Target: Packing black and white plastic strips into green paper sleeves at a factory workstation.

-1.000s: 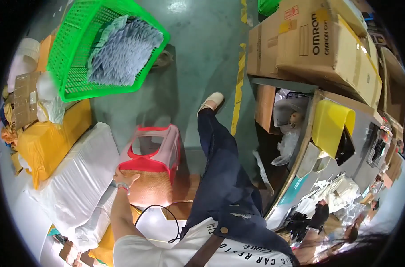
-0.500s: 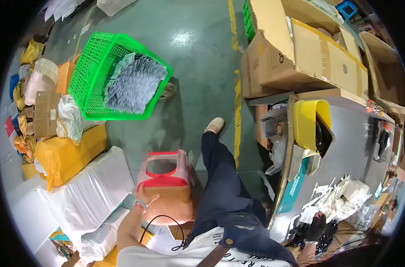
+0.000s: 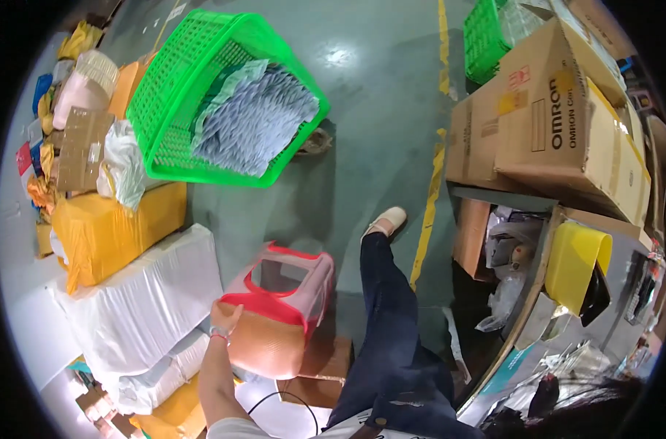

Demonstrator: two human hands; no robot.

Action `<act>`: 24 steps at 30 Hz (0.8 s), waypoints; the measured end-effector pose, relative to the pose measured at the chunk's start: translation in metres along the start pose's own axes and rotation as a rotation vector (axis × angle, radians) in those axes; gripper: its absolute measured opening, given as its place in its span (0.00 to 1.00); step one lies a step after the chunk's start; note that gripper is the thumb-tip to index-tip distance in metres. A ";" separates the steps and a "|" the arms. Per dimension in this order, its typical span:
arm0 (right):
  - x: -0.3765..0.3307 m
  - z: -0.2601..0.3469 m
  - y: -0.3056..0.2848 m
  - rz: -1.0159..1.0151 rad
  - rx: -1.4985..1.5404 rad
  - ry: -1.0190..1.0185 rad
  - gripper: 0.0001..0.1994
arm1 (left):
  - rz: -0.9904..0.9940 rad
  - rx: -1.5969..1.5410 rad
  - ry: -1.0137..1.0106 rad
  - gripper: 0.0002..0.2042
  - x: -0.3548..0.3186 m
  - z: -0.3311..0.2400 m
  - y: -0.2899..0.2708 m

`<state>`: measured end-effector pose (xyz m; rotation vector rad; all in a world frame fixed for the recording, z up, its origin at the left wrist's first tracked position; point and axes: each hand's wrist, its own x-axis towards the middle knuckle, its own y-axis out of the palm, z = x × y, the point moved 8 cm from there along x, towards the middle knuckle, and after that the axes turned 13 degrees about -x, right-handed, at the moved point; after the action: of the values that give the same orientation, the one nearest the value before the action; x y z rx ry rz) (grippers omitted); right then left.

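My left hand [image 3: 227,316] grips the left side of a bin-like carrier [image 3: 271,325], at the edge where its red trim meets a peach, woven-looking body. The carrier's far part is translucent pink with red-edged openings, and it leans at a slant. Some of my fingers are hidden against it. At the lower right, my right hand [image 3: 544,399], in a dark glove, is over the grey worktop near crumpled clear plastic [image 3: 578,362]. Shadow and dark strands cover most of it, so its fingers do not show clearly.
A green basket [image 3: 146,117] holding a bundle of grey sheets stands on the floor ahead. Wrapped parcels [image 3: 139,293] line the left side. To the right are large cardboard boxes [image 3: 538,124] and a yellow bin [image 3: 574,267] on the worktop. A small brown box [image 3: 326,362] lies beside the carrier.
The carrier has tilted, its far end swinging right, with my left hand still at its edge. My view has shifted, and my right hand has become more covered.
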<state>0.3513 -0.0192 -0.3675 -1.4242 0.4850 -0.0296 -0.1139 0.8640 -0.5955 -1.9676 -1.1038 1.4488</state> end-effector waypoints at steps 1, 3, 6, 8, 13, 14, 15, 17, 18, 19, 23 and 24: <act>0.000 0.016 0.006 0.008 0.001 -0.039 0.11 | 0.053 0.072 0.021 0.46 -0.012 -0.008 0.001; -0.003 0.026 0.009 -0.097 0.008 -0.134 0.12 | 0.150 0.189 0.040 0.51 -0.030 -0.024 0.032; -0.034 0.074 0.001 -0.088 -0.034 -0.132 0.11 | 0.240 0.311 -0.047 0.54 -0.065 -0.058 0.082; -0.051 0.094 -0.013 -0.095 0.039 -0.135 0.11 | 0.306 0.400 -0.128 0.55 -0.105 -0.078 0.107; -0.099 0.037 -0.052 -0.267 0.393 -0.044 0.10 | 0.309 0.501 -0.250 0.52 -0.173 -0.137 0.189; -0.115 0.056 -0.066 -0.253 0.136 -0.001 0.10 | 0.268 0.541 -0.197 0.44 -0.189 -0.157 0.196; -0.126 0.040 -0.070 -0.279 0.167 0.027 0.11 | 0.288 0.555 -0.153 0.44 -0.190 -0.157 0.207; -0.146 0.011 -0.067 -0.323 0.339 0.114 0.10 | 0.597 0.255 0.116 0.37 -0.187 -0.140 0.255; -0.144 0.011 -0.062 -0.364 0.131 0.032 0.10 | 0.642 0.185 0.261 0.32 -0.181 -0.123 0.284; -0.149 0.009 -0.060 -0.415 0.219 0.016 0.09 | 0.628 0.008 0.287 0.31 -0.182 -0.123 0.291; -0.161 -0.002 -0.058 -0.400 0.239 0.128 0.11 | 0.973 -0.100 0.041 0.27 -0.175 -0.090 0.330; -0.161 0.022 -0.071 -0.420 0.198 0.046 0.11 | 1.101 -0.327 -0.184 0.24 -0.176 -0.082 0.342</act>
<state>0.2325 0.0393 -0.2496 -1.3107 0.2058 -0.4373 0.0543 0.5324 -0.7231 -2.9403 -0.2384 2.0664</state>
